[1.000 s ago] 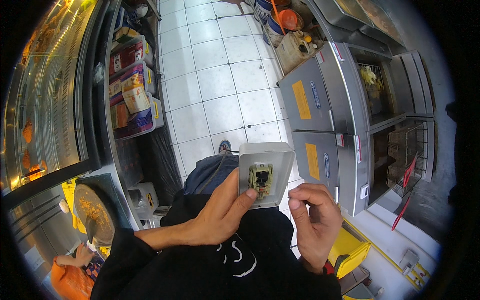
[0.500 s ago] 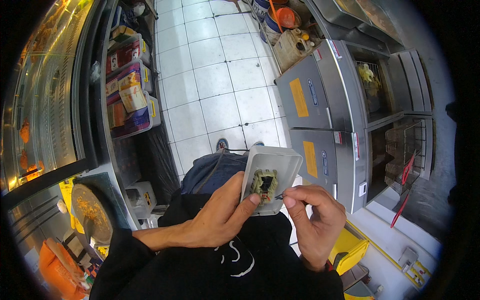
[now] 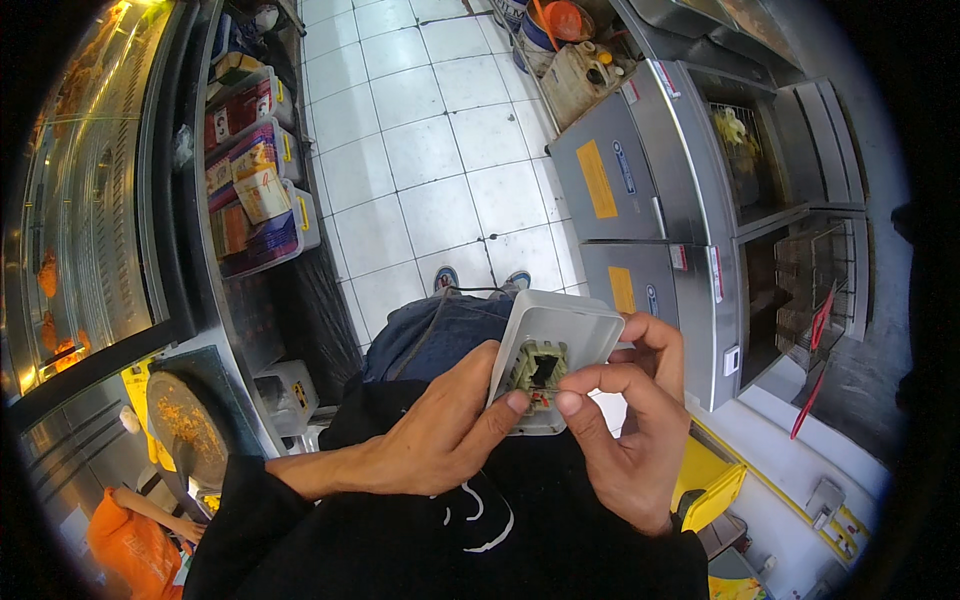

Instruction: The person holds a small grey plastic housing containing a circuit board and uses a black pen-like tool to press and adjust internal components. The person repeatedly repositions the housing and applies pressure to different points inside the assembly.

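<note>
My left hand [image 3: 455, 415] holds a light grey plastic box [image 3: 578, 318] by its left side, open face toward me, above my lap. Its thumb presses on the lower edge of a pale green module [image 3: 525, 362] with a dark middle, seated inside the box; small reddish bits show at the module's lower end. My right hand [image 3: 632, 430] is at the box's right side. Its thumb and forefinger pinch together over the module's lower right, on something thin and dark too small to name. The other fingers curl beside the box's right rim.
At left stand a lit glass display case [image 3: 90, 200] and a shelf of clear bins [image 3: 307, 220]. Steel fryers [image 3: 690, 170] with wire baskets line the right. Buckets and a jerrycan [image 3: 575, 85] stand far right. A person in orange [image 3: 135, 540] is at lower left.
My right hand has come in closer, its fingertips now over the module and its other fingers against the box. The box has shifted slightly right. The person in orange has moved an arm.
</note>
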Available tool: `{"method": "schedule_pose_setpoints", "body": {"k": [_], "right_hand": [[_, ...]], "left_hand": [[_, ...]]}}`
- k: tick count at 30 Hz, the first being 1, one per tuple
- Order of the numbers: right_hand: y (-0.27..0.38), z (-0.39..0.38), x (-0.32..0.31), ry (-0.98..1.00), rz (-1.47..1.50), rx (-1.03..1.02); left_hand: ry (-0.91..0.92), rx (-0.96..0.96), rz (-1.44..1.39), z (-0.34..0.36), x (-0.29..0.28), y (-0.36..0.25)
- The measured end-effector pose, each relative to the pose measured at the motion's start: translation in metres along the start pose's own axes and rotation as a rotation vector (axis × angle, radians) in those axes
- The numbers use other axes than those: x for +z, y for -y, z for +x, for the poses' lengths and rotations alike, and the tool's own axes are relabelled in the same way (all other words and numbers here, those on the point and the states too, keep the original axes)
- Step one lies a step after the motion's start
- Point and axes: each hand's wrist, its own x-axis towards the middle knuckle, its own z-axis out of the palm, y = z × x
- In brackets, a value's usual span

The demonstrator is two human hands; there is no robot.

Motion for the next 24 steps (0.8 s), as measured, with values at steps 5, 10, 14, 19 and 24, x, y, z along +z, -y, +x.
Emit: {"method": "schedule_pose_setpoints", "body": {"k": [5,10,14,19,24], "right_hand": [[-0.003,-0.002,0.005,0.008,0.096,0.029],[-0.005,-0.002,0.008,-0.02,0.125,0.015],[-0.007,-0.001,0.009,-0.033,0.103,-0.032],[-0.011,0.001,0.014,-0.052,0.082,-0.09],[-0.011,0.0,0.017,-0.049,0.23,0.04]], "left_hand": [[-0.011,0.009,0.017,0.0,0.001,0.0],[-0.001,-0.01,0.014,0.0,0.001,-0.001],[0.009,-0.021,0.007,0.001,0.002,-0.002],[-0.097,0.073,-0.029,0.004,0.009,0.0],[-0.093,0.069,0.02,0.003,0.008,0.004]]}}
